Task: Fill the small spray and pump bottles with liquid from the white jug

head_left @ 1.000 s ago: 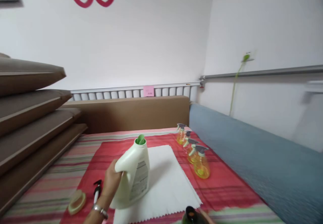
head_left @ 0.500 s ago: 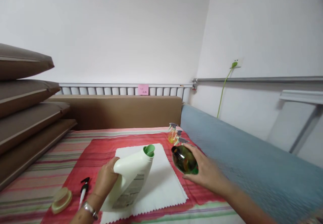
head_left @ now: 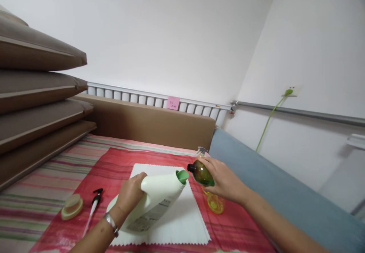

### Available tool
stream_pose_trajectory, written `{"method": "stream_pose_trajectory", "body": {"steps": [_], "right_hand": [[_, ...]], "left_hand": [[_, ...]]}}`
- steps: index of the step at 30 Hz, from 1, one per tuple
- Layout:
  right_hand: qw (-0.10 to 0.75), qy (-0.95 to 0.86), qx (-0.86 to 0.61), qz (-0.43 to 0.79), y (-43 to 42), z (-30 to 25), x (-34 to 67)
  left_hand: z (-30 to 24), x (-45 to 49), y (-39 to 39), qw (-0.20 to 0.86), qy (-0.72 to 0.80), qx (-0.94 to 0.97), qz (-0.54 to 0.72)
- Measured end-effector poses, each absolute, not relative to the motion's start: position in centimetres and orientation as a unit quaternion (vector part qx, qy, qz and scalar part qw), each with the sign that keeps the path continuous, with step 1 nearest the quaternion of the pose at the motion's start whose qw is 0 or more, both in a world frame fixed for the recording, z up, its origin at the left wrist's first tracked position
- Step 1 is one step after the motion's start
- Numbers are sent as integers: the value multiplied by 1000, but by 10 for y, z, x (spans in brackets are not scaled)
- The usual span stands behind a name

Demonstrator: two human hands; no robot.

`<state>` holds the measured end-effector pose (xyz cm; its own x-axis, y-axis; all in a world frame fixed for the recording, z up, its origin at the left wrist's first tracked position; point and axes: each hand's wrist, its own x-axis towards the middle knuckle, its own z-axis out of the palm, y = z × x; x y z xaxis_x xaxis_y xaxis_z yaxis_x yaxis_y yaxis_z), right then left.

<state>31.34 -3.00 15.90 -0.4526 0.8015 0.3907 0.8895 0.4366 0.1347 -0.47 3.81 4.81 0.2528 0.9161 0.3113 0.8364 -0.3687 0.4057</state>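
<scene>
My left hand (head_left: 131, 193) is wrapped round the handle of a large white jug-style bottle (head_left: 159, 199), tilted so its green spout (head_left: 182, 175) points up and right. In my right hand (head_left: 221, 179) is a dark green-brown bottle (head_left: 203, 174), tipped so its uncapped mouth faces left, close to the green spout. The two openings look apart; I cannot see any liquid passing between them. Beneath the white bottle lies a white cloth (head_left: 188, 222) with zigzag edges. Below my right hand stands a yellow see-through bottle (head_left: 215, 203), partly hidden.
A black pump head (head_left: 97, 196) with a white tube and a pale round lid (head_left: 72, 206) lie at left on the red cloth (head_left: 119, 158). Stacked brown cushions (head_left: 42, 81) rise at far left. A blue padded side (head_left: 270, 177) borders the right, a brown board (head_left: 154, 125) the back.
The view has tilted and shifted. The white bottle leans further right, and the dark bottle has come nearer to its spout, its mouth now turned toward it.
</scene>
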Motion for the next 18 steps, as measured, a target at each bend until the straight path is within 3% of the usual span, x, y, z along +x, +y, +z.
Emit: {"method": "stream_pose_trajectory", "body": {"steps": [18], "right_hand": [[26, -854, -463, -237, -29, 176, 302]], "left_hand": [[61, 3, 32, 92, 578, 780, 223]]}}
